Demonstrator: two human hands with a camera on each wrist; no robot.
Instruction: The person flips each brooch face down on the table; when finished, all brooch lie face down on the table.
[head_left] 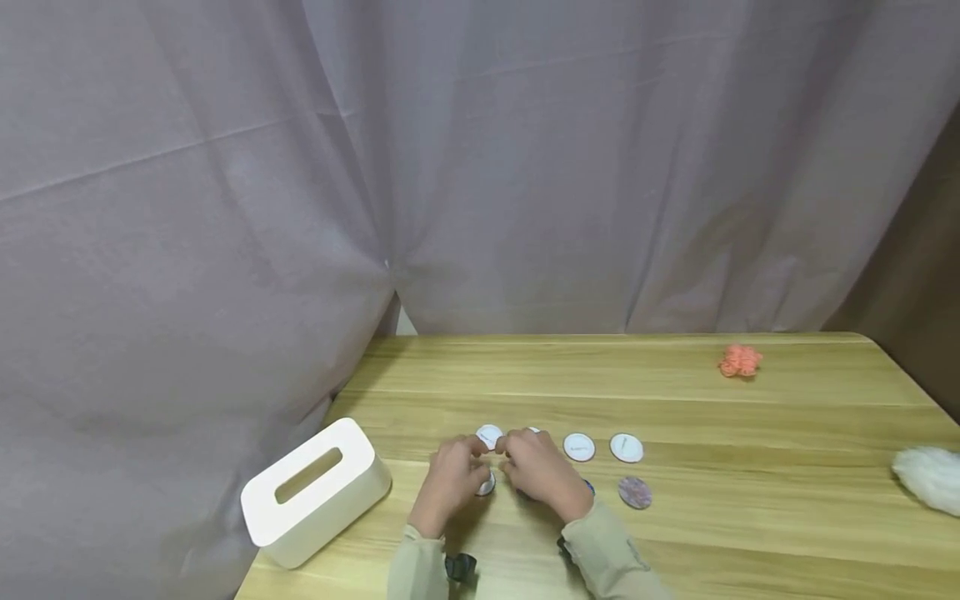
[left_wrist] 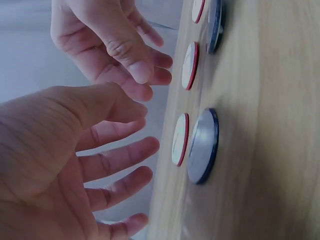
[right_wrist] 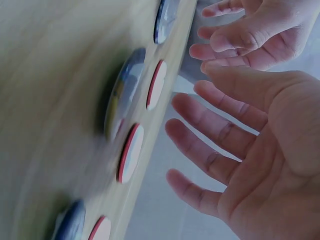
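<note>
My left hand (head_left: 452,477) and right hand (head_left: 538,465) hover close together over two rows of round discs, fingers loosely bent, nothing held. In the left wrist view the left fingertips (left_wrist: 145,145) are apart from the discs. In the right wrist view the right hand (right_wrist: 250,135) is likewise raised beside them. The back row has flat white discs with red rims, one white disc (head_left: 489,435) just beyond my fingertips. In the front row, a shiny domed disc (left_wrist: 202,145) has a dark blue rim. A colourful domed disc (right_wrist: 125,92) lies under the right hand.
A white tissue box (head_left: 322,500) stands at the left on the wooden table (head_left: 712,542). Right of my hands lie two white discs and a purple patterned disc (head_left: 635,492). A coral scrunchie-like bundle (head_left: 740,361) is at the back right, a white fluffy thing (head_left: 930,477) at the right edge.
</note>
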